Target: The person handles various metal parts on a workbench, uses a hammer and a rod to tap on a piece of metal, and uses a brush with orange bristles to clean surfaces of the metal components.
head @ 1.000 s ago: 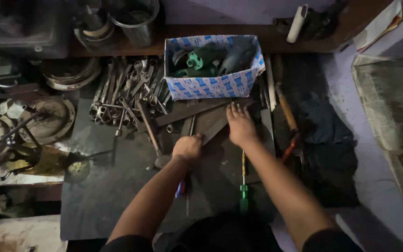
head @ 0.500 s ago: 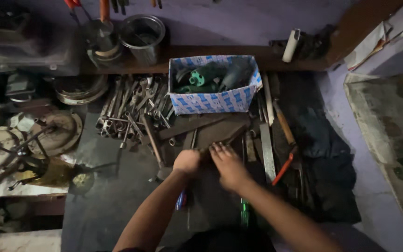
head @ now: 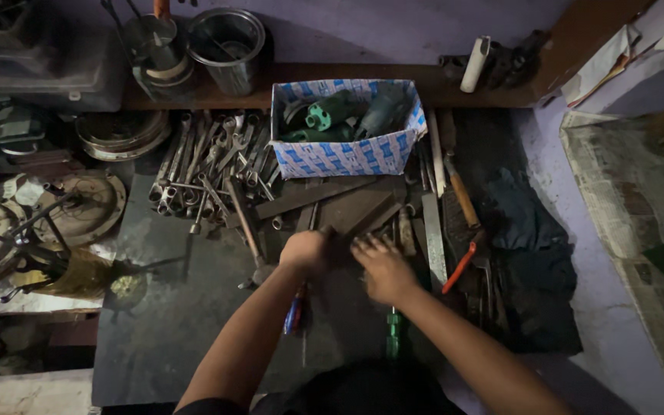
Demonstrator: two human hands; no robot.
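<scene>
Head view looks straight down on a dark surface point(head: 178, 323) strewn with tools. At twelve o'clock sits a blue-and-white patterned cardboard box point(head: 347, 154) with green fittings inside; at ten o'clock lies a heap of spanners point(head: 201, 173), and at three o'clock a dark cloth point(head: 528, 230). Flat metal bars point(head: 332, 201) lie fanned below the box, with an orange-handled tool point(head: 461, 267) just to their right.

Since a second ago the right hand point(head: 382, 269) has drawn back from the bars near the box and come in beside the left hand point(head: 305, 252), so both now meet at the centre, over the near ends of the bars. That reads as the work shifting from reaching to handling with both hands together. The left hand is curled closed, seemingly on something dark, though what it grips I cannot tell; the right hand's fingers are spread and blurred, its grip unclear. A blue-handled screwdriver point(head: 293, 315) and a green-handled screwdriver point(head: 393, 334) lie at six o'clock, just below the wrists.
</scene>
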